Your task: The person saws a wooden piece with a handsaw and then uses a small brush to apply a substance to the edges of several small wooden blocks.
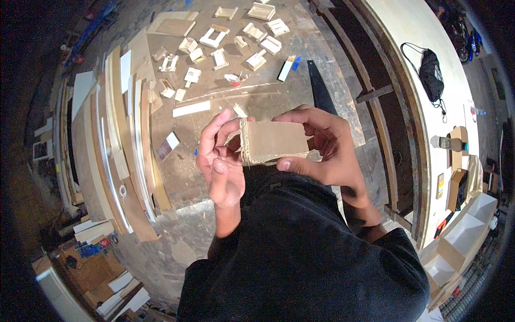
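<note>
A small rectangular wooden block (276,140) with a smooth tan face and rough, splintered left and lower edges is held up in front of me. My right hand (335,147) grips its right part, thumb along the lower edge and fingers at the top and right side. Beside the frayed left end is my left hand (221,161), its fingers loosely curved and the thumb apart from the block. Whether the left fingertips touch the back of the block is hidden. Beyond the right hand lies a dark, tapering blade (320,88), partly covered by that hand.
Several small wooden assemblies (214,36) lie scattered on the board ahead, near a white-faced strip (192,109). Long planks (115,123) are stacked at left. A white-topped table (399,32) runs along the right, bearing a black drawstring bag (431,75) and a jar (449,143).
</note>
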### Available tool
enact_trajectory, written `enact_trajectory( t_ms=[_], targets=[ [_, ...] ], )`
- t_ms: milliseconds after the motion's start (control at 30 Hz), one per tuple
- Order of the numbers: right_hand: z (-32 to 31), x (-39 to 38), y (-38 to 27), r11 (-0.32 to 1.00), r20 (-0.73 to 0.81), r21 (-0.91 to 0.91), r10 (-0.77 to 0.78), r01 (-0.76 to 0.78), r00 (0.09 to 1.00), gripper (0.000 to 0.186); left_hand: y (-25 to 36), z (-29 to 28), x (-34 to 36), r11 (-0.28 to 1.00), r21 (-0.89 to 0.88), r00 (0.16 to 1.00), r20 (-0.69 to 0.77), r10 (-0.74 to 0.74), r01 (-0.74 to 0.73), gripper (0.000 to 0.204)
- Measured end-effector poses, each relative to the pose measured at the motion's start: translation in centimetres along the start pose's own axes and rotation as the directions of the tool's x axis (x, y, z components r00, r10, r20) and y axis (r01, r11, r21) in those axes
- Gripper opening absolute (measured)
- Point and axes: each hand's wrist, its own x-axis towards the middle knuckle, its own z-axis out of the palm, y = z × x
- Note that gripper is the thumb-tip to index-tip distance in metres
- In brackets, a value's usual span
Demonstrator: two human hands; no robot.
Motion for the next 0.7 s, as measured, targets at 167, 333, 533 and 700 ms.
enact_trajectory(
  t_ms=[167,333,533,700],
  targets=[
    [0.1,-0.2,0.1,0.998,-0.018,-0.064,0.010,-0.012,1.000,0.051,1.0,-0.4,0.3,0.964,0.261,0.996,0.082,0.031,-0.052,0.073],
    [0.0,-0.5,-1.3,0.993,0.038,-0.076,0.096,-0.093,0.995,0.054,1.4,-0.9,0.4,0.956,0.277,0.980,0.194,0.045,-0.099,0.067],
    [0.1,-0.8,-0.8,0.996,0.010,-0.069,0.054,-0.053,0.999,0.052,1.4,-0.9,0.1,0.947,0.310,0.985,0.172,0.031,-0.084,0.070],
    [0.1,-1.0,-0.4,1.000,-0.027,-0.027,0.011,-0.012,1.000,0.050,1.2,-0.9,0.1,0.945,0.310,0.982,0.181,0.047,-0.102,0.069]
  ],
)
